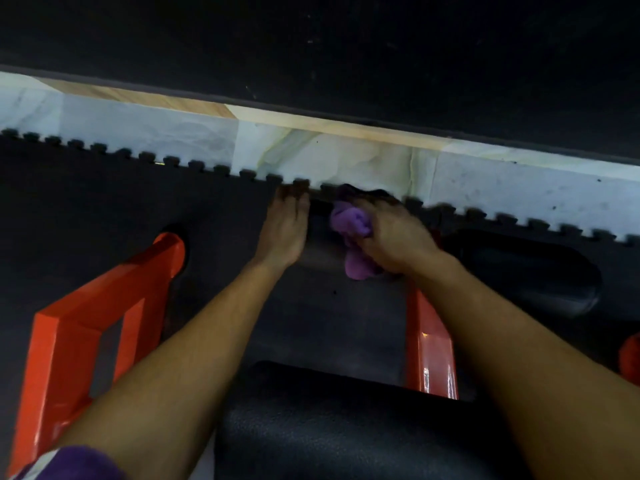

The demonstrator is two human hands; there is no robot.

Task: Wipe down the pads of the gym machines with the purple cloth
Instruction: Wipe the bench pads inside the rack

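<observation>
Right hand [394,237] grips the bunched purple cloth [351,230] against a black pad [322,251]; left hand [285,230] lies flat, fingers straight, beside it.

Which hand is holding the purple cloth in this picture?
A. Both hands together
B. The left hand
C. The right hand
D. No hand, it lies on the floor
C: the right hand has its fingers curled around the bunched purple cloth, while the left hand lies flat beside it with straight fingers, apart from the cloth.
</observation>
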